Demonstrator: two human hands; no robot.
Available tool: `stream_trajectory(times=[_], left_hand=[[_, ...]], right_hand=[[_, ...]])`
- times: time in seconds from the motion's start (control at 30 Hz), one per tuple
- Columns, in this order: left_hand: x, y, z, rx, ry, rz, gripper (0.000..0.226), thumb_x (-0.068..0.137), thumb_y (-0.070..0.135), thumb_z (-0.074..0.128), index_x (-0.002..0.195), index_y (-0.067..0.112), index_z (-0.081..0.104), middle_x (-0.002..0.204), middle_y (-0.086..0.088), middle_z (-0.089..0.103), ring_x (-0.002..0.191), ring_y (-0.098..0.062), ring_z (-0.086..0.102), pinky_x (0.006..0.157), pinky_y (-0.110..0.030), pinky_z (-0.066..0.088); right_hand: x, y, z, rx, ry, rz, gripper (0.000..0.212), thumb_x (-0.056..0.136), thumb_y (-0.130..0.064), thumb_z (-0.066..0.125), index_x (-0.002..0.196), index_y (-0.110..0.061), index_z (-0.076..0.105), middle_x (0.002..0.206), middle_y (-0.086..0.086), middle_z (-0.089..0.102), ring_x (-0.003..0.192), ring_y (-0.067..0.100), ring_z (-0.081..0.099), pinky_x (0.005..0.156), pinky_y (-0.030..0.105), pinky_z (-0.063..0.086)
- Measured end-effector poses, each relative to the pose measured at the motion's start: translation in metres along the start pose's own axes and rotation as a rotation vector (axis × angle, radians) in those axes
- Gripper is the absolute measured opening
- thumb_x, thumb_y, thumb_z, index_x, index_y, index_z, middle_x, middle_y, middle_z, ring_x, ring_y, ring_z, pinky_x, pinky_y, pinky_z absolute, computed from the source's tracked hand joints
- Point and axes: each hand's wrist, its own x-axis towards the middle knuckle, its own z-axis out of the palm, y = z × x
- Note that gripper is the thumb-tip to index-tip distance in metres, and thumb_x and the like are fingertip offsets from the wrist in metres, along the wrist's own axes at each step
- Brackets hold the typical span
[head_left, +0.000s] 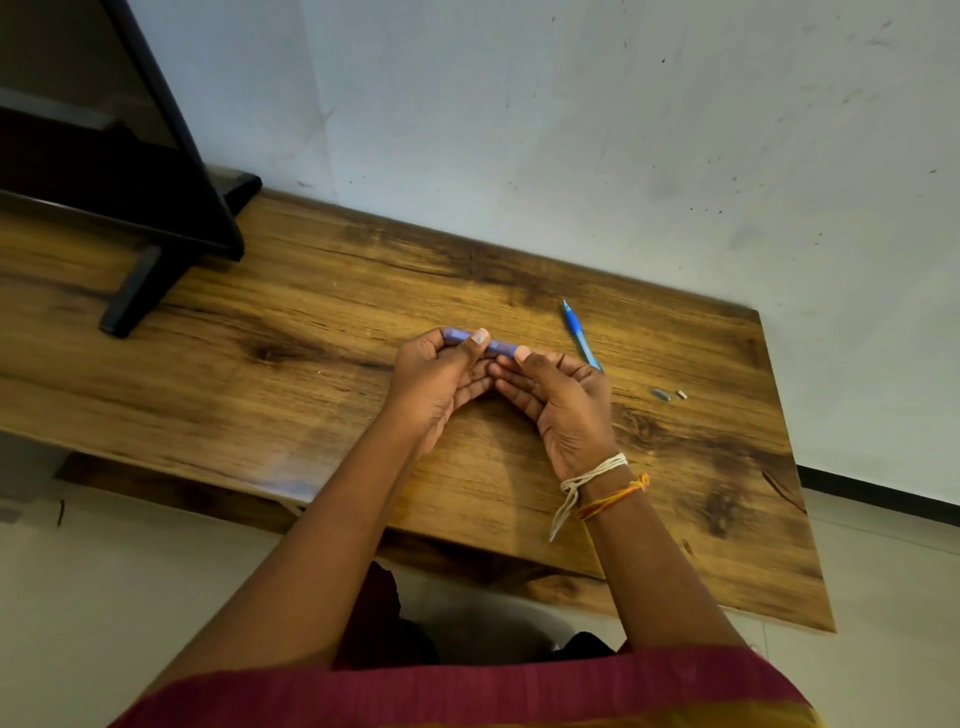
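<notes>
Two hands share one blue pen barrel (498, 345) just above the wooden table (311, 312): our left hand (436, 384) curls round its left end, thumb on top, and our right hand (561, 405) pinches its right end. Its long axis runs left to right between them. We read no writing on it. A blue ballpoint pen (579, 335) lies just beyond the right hand.

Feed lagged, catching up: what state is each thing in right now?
Purple-blue plastic pen barrel: held level in both hands.
Left hand: grips its left end.
Right hand: pinches its right end.
Blue plastic pen: lying loose on wooden table.
Two small metal parts: loose on table.
Black screen: upright, dark.
</notes>
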Motion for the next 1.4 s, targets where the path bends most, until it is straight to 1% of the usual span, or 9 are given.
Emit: stream_trajectory(times=[0.37,0.5,0.57,0.63,0.7,0.8,1.03,1.2,1.4], left_hand=[[0.000,0.012,-0.018,-0.053,-0.026,-0.030,0.009,0.094,0.012,0.057,0.087,0.008,0.062,0.072,-0.003,0.076,0.069,-0.011,0.073,0.062,-0.024,0.058],[0.001,0.014,-0.025,-0.094,0.007,-0.016,0.007,0.093,0.012,0.058,0.090,0.007,0.061,0.079,-0.008,0.077,0.081,-0.017,0.074,0.069,-0.026,0.059],[0.001,0.017,-0.030,-0.123,0.021,-0.010,0.007,0.094,0.013,0.057,0.093,0.006,0.059,0.082,-0.009,0.077,0.084,-0.019,0.074,0.071,-0.028,0.060],[0.002,0.020,-0.035,-0.156,0.042,-0.003,0.011,0.093,0.014,0.059,0.097,0.004,0.059,0.084,-0.011,0.077,0.087,-0.020,0.074,0.073,-0.029,0.060],[0.002,0.021,-0.038,-0.166,0.067,0.007,0.019,0.092,0.015,0.060,0.104,-0.001,0.059,0.088,-0.012,0.076,0.089,-0.022,0.073,0.074,-0.029,0.060],[0.002,0.021,-0.040,-0.160,0.089,0.016,0.028,0.092,0.015,0.060,0.113,-0.005,0.058,0.091,-0.014,0.076,0.090,-0.023,0.073,0.073,-0.029,0.060],[0.002,0.021,-0.049,-0.170,0.111,0.016,0.018,0.092,0.013,0.060,0.103,-0.001,0.059,0.089,-0.015,0.075,0.087,-0.024,0.074,0.073,-0.030,0.060],[0.001,0.021,-0.049,-0.149,0.108,0.011,0.024,0.093,0.011,0.058,0.109,-0.006,0.057,0.092,-0.018,0.073,0.086,-0.025,0.074,0.071,-0.031,0.060],[-0.001,0.023,-0.051,-0.176,0.114,-0.010,0.008,0.094,0.008,0.056,0.094,0.001,0.059,0.081,-0.016,0.074,0.078,-0.024,0.074,0.074,-0.034,0.061]], right_hand=[[0.001,0.009,0.015,-0.035,-0.001,-0.021,0.009,0.089,-0.002,0.061,0.082,0.000,0.066,0.087,0.022,0.073,0.077,0.025,0.074,0.069,0.029,0.062],[0.006,0.012,0.020,-0.131,0.124,-0.063,0.005,0.086,-0.007,0.068,0.083,-0.003,0.069,0.084,0.018,0.074,0.071,0.021,0.074,0.063,0.028,0.061],[0.010,0.014,0.017,-0.394,0.287,-0.184,0.008,0.085,-0.015,0.071,0.085,-0.006,0.071,0.079,0.012,0.074,0.069,0.020,0.073,0.062,0.029,0.060],[0.012,0.016,0.011,-0.844,0.413,-0.371,0.014,0.084,-0.028,0.071,0.086,-0.015,0.075,0.077,0.002,0.074,0.070,0.017,0.070,0.062,0.022,0.052],[0.011,0.016,0.009,-1.142,0.435,-0.476,0.019,0.085,-0.036,0.067,0.089,-0.020,0.076,0.080,-0.003,0.074,0.072,0.015,0.067,0.057,0.019,0.040],[0.011,0.022,0.013,-1.310,0.417,-0.482,0.021,0.088,-0.038,0.062,0.089,-0.021,0.073,0.083,-0.001,0.073,0.076,0.020,0.067,0.060,0.026,0.047],[0.013,0.028,0.021,-1.358,0.444,-0.406,0.024,0.089,-0.042,0.059,0.088,-0.023,0.074,0.080,0.001,0.072,0.075,0.025,0.066,0.059,0.026,0.040],[0.012,0.026,0.023,-1.276,0.481,-0.364,0.020,0.084,-0.040,0.066,0.084,-0.023,0.076,0.077,0.000,0.073,0.076,0.024,0.067,0.063,0.030,0.051],[0.014,0.027,0.021,-1.216,0.497,-0.339,0.021,0.086,-0.036,0.064,0.080,-0.019,0.075,0.067,-0.003,0.067,0.066,0.018,0.062,0.057,0.023,0.042]])
